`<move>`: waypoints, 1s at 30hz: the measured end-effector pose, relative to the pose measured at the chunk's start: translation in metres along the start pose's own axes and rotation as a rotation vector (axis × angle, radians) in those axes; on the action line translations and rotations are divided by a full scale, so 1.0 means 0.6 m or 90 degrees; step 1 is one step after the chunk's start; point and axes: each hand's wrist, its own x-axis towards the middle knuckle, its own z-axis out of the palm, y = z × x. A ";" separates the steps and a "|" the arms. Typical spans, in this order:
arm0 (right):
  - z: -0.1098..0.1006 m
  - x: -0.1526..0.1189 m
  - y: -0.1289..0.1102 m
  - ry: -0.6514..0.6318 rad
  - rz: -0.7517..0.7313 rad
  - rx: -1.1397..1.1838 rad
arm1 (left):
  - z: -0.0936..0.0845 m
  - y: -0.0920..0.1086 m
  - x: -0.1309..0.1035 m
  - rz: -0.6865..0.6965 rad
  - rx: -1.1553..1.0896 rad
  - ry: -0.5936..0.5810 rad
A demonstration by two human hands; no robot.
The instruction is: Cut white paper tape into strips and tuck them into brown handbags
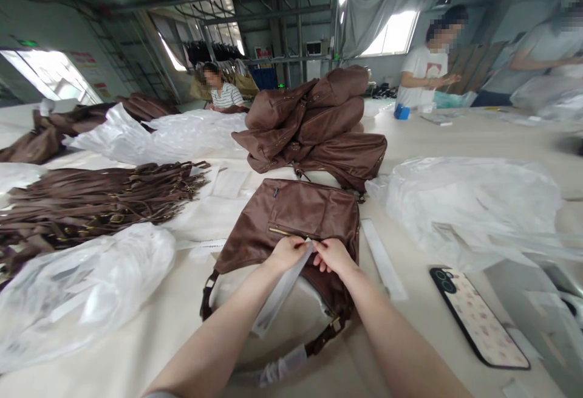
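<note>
A brown leather handbag [314,203] lies flat on the table in front of me, its wrapped strap [285,366] toward my body. Over the bag's zipper pocket, my left hand [291,253] pinches the top end of a white paper strip [283,291] that hangs down across the bag's edge. My right hand [332,255] meets it there, its thumb and index finger closed near the same end, with the other fingers curled. What the right fingertips grip is too small to make out. Part of the zipper is hidden behind my hands.
Brown bags are piled [314,121] just behind. Leather straps [100,197] and a plastic bag [86,288] lie left; clear plastic [473,203], another white strip [383,258] and a phone [483,316] lie right. People [423,76] work across the table.
</note>
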 end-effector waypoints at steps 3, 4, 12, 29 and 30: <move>0.006 0.001 0.002 0.019 -0.010 -0.003 | -0.003 0.008 -0.004 0.001 0.057 0.015; 0.008 0.003 0.004 0.028 -0.012 -0.004 | -0.003 0.012 -0.006 -0.005 0.086 0.026; 0.023 0.018 0.014 0.072 -0.002 -0.003 | 0.042 0.065 -0.046 -0.002 0.380 0.090; 0.017 -0.019 -0.018 0.179 -0.075 0.031 | 0.023 -0.005 0.010 -0.001 -0.005 -0.027; 0.017 -0.025 -0.021 0.173 -0.080 0.028 | 0.020 -0.009 0.010 0.006 -0.019 -0.030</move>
